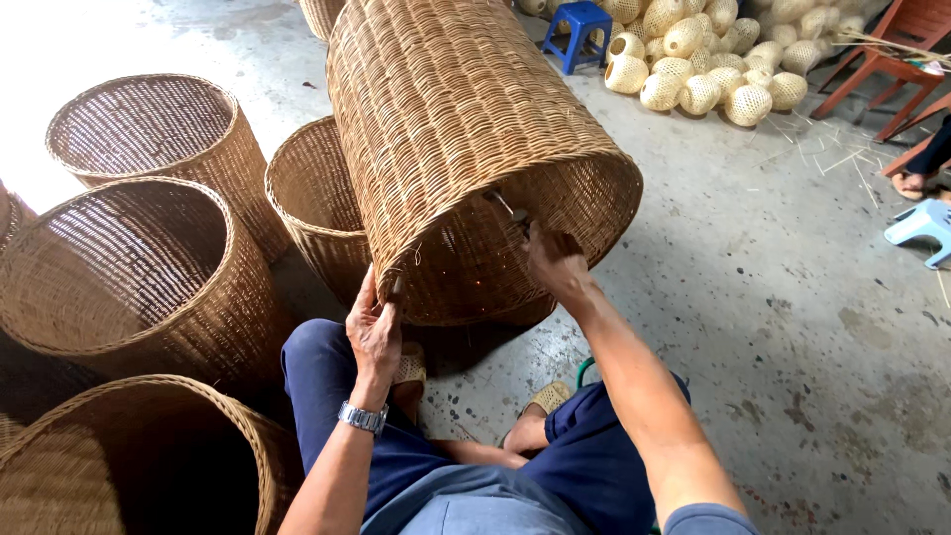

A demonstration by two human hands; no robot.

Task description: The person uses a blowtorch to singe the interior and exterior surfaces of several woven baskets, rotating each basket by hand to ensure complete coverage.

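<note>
A tall woven wicker basket (pixel 456 119) lies tilted on its side in front of me, its open mouth facing me. My left hand (pixel 373 327) grips the lower left part of its rim. My right hand (pixel 555 260) reaches into the mouth and holds a small metal tool (pixel 507 208) against the inside of the weave near the upper rim. I sit low, with my knees in blue trousers under the basket. A metal watch is on my left wrist.
Several similar wicker baskets (pixel 149 267) stand at the left. A heap of small round woven balls (pixel 713 59) lies at the back right beside a blue stool (pixel 580 30), red chairs (pixel 892 59) and a pale blue stool (pixel 921 226). Another person's foot shows at the right edge.
</note>
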